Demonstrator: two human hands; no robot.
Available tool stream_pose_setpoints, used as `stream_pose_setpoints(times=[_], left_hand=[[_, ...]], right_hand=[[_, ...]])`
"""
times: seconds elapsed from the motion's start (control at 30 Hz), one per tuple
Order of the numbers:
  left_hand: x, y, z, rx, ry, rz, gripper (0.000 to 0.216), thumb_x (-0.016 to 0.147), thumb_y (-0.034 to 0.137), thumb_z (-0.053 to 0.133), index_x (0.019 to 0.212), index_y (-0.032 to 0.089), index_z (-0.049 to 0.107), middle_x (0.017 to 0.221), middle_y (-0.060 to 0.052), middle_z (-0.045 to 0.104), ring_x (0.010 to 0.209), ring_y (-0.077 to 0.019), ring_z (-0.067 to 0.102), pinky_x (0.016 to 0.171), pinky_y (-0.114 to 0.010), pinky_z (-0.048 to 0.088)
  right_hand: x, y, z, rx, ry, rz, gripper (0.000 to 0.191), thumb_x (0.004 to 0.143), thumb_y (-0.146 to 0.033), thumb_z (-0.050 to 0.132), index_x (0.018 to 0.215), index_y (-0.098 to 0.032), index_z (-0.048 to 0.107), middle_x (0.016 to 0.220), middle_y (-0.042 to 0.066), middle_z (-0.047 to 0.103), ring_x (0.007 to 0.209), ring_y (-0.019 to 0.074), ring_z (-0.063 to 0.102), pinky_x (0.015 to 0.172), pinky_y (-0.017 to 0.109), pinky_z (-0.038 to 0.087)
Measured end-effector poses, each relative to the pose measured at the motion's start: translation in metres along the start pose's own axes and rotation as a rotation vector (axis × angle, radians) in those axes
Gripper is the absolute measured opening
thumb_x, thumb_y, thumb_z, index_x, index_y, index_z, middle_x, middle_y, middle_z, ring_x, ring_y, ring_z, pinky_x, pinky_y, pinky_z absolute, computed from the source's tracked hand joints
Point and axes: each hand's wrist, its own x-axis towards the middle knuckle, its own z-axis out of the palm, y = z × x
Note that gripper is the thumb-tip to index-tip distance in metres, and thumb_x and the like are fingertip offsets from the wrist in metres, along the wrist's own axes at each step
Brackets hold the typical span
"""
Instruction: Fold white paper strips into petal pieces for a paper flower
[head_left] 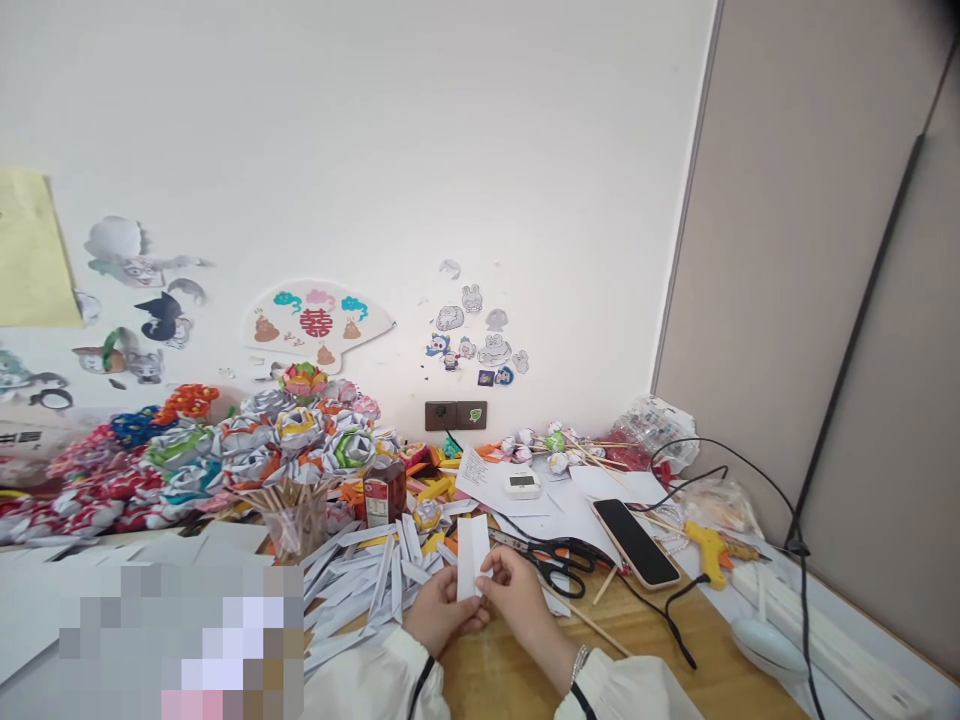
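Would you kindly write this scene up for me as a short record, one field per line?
Left hand: left hand pinches a folded white paper strip
Right hand: right hand holds the strip's right edge
Left of hands: loose folded strips
Right of hands: black-handled scissors, dark-screened phone, yellow glue gun
Toward wall: paper flowers, white timer
On wall: fan-shaped cutout, brown socket plate
Unclear: lower-left corner, pixelated

The left hand (444, 608) and right hand (516, 588) sit close together, both pinching with bent fingers (498, 566).
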Motion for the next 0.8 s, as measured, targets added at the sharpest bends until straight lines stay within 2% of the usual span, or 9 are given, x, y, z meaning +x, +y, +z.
stream_pose_setpoints(times=[0.23, 0.4, 0.6, 0.8], left_hand=[[-0.0028, 0.0039, 0.0004, 0.005, -0.002, 0.008, 0.039, 0.043, 0.021, 0.075, 0.074, 0.016, 0.051, 0.052, 0.005, 0.062, 0.047, -0.0112, 0.059, 0.046, -0.02, 0.043], [-0.0035, 0.0043, 0.0002, 0.01, 0.0, -0.007, 0.038, 0.043, 0.022, 0.075, 0.073, 0.016, 0.052, 0.051, 0.003, 0.063, 0.047, -0.0117, 0.059, 0.047, -0.021, 0.044], [-0.0043, 0.0035, 0.0009, 0.014, 0.017, -0.012, 0.035, 0.043, 0.022, 0.074, 0.071, 0.016, 0.053, 0.05, 0.004, 0.062, 0.045, -0.0116, 0.058, 0.047, -0.021, 0.042], [-0.0064, 0.0069, 0.0018, 0.015, 0.028, -0.021, 0.034, 0.045, 0.022, 0.074, 0.072, 0.015, 0.055, 0.059, 0.0, 0.065, 0.048, -0.011, 0.059, 0.049, -0.021, 0.043]], right_hand=[[-0.0017, -0.0024, -0.0054, 0.011, -0.074, -0.054, 0.01, 0.066, -0.015, 0.048, 0.072, -0.017, 0.055, 0.063, -0.002, 0.053, 0.059, 0.013, 0.05, 0.055, 0.022, 0.039], [-0.0015, 0.0027, -0.005, 0.014, -0.087, -0.058, 0.021, 0.059, -0.007, 0.048, 0.076, -0.019, 0.055, 0.062, -0.004, 0.049, 0.055, 0.0118, 0.048, 0.052, 0.021, 0.038], [-0.0022, 0.0023, -0.0029, 0.068, -0.068, -0.043, 0.024, 0.058, -0.005, 0.046, 0.076, -0.019, 0.053, 0.058, -0.006, 0.042, 0.052, 0.0107, 0.046, 0.049, 0.02, 0.038], [0.0002, 0.0021, -0.0043, 0.188, -0.111, -0.014, 0.028, 0.066, -0.014, 0.046, 0.093, -0.019, 0.047, 0.055, -0.006, 0.047, 0.048, 0.0122, 0.053, 0.05, 0.024, 0.043]])
